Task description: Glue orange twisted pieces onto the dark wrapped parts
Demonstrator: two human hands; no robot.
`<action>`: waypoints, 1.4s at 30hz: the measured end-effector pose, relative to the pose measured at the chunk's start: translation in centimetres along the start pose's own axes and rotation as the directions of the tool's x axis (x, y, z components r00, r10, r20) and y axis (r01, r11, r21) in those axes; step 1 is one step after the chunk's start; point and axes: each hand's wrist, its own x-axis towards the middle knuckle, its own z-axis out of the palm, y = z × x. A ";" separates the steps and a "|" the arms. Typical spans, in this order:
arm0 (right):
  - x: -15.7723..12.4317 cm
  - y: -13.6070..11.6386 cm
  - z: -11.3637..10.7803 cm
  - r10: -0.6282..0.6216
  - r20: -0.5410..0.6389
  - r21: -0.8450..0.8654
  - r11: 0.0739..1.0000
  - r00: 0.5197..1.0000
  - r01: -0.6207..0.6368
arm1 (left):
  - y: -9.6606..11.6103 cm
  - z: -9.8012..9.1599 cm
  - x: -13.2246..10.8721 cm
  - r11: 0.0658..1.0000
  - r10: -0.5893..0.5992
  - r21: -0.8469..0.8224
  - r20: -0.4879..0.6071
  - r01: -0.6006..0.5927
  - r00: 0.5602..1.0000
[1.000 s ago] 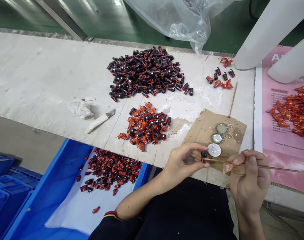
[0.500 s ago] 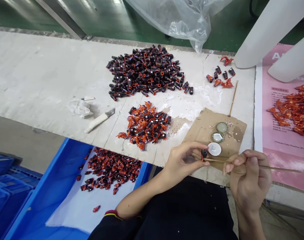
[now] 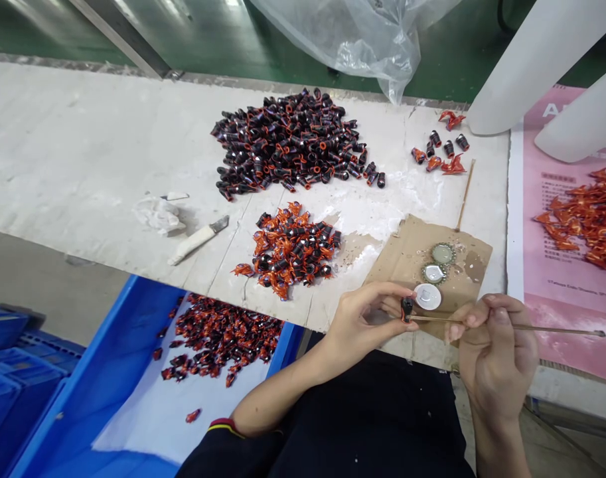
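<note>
Both hands (image 3: 357,325) (image 3: 496,358) at table edge (image 3: 263,309)

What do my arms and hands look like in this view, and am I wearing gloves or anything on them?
Your left hand and right hand are bare, with no gloves, rings or watch in view. Your left forearm is bare too, and it comes out of a black sleeve with a red and yellow striped edge.
</note>
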 end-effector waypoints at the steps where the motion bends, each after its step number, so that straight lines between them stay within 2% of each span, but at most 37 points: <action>1: 0.0 0.0 0.0 0.000 -0.003 -0.005 1.000 1.000 0.000 | 0.0 0.0 0.0 1.000 -0.001 -0.003 0.001 0.001 1.000; 11: 0.0 0.0 0.0 -0.009 -0.026 0.003 1.000 1.000 0.009 | 0.0 -0.1 0.0 1.000 0.000 -0.015 0.007 0.000 1.000; 16: 0.1 0.1 -0.2 0.006 0.035 0.013 1.000 0.999 -0.007 | 0.2 0.0 0.0 1.000 -0.008 -0.009 0.005 0.008 1.000; 27: 0.0 0.1 -0.2 -0.020 0.041 0.075 0.997 0.999 0.017 | 0.1 -0.1 0.0 1.000 0.005 -0.017 0.010 -0.004 1.000; 32: -0.1 0.0 -0.3 -0.034 0.085 0.054 0.998 0.996 0.030 | 0.1 0.0 0.0 1.000 0.001 -0.026 0.006 -0.001 1.000; 42: -0.3 0.1 -0.1 -0.056 0.073 0.028 0.998 0.996 0.054 | 0.0 -0.1 0.1 0.999 0.018 -0.033 0.003 -0.018 1.000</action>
